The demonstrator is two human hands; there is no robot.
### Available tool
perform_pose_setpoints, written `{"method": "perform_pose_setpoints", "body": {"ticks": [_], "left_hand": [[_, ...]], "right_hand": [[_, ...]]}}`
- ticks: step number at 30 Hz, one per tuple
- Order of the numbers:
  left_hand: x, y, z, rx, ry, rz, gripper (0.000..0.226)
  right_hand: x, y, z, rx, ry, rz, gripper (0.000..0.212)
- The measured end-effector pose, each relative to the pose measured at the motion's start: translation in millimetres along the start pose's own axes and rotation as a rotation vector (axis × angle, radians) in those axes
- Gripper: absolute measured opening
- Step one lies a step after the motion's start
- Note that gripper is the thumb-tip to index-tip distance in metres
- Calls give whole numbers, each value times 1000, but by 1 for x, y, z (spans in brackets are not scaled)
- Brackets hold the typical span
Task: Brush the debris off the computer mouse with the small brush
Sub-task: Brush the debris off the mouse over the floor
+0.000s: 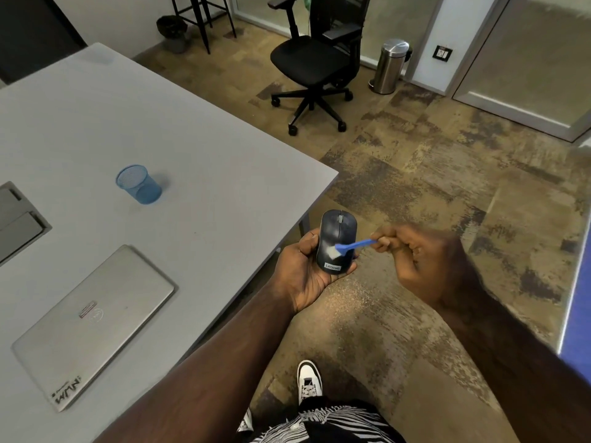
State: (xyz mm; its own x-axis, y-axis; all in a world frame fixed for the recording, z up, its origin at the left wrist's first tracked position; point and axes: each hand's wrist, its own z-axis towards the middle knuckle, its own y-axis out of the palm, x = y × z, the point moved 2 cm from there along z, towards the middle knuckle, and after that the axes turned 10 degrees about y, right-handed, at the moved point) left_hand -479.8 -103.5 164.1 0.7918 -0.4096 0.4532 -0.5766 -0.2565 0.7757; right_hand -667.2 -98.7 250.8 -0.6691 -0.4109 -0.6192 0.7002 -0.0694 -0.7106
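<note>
The left grip holds the dark computer mouse from below, fingers curled round its sides, out past the corner of the grey surface. The right grip pinches the blue handle of the small brush. The white bristles touch the mouse's back. A closed laptop and a blue mesh cup sit on the surface.
</note>
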Motion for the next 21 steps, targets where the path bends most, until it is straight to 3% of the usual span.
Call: {"method": "perform_pose_setpoints", "body": {"ticks": [5, 12, 21], "left_hand": [[1, 3, -3, -45, -13, -21, 57], [4, -5, -1, -11, 14, -52, 56], [7, -6, 0, 3, -4, -38, 59]], "right_hand": [[15, -9, 17, 199, 139, -40, 19], [17, -7, 13, -30, -28, 35, 16], [26, -6, 21, 87, 55, 7, 20]]}}
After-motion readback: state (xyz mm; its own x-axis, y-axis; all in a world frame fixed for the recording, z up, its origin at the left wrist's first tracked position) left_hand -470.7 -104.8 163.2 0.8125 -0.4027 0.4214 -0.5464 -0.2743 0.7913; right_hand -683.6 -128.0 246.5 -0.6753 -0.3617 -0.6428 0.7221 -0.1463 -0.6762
